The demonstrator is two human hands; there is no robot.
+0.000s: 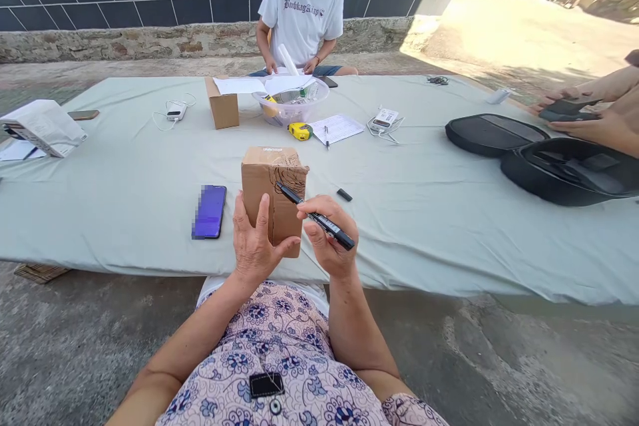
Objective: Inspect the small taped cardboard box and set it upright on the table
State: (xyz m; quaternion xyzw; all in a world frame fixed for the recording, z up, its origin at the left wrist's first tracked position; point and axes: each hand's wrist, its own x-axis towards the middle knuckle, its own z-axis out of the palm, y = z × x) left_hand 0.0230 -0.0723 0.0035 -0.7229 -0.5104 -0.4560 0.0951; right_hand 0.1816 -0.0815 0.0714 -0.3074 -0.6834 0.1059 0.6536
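Note:
A brown cardboard box point(257, 180) stands at the near edge of the table, with black scribbled lines on its upper right part. My left hand point(254, 243) lies against the near side of the box, fingers spread and thumb stretched to the right. In my right hand point(332, 233) is a black marker point(324, 223), gripped between thumb and fingers. The marker's tip points up and left, at the scribbles; whether it touches the cardboard I cannot tell. A black marker cap point(344, 195) lies on the cloth to the right of the box.
Left of the box lies a phone point(210, 212). Beyond it are another cardboard box point(223, 110), a plastic basin point(319, 96), a yellow tape measure point(300, 131) and paper with a pen point(327, 136). A black case point(564, 173) lies open at right, near another person's hands point(599, 123). Someone sits opposite.

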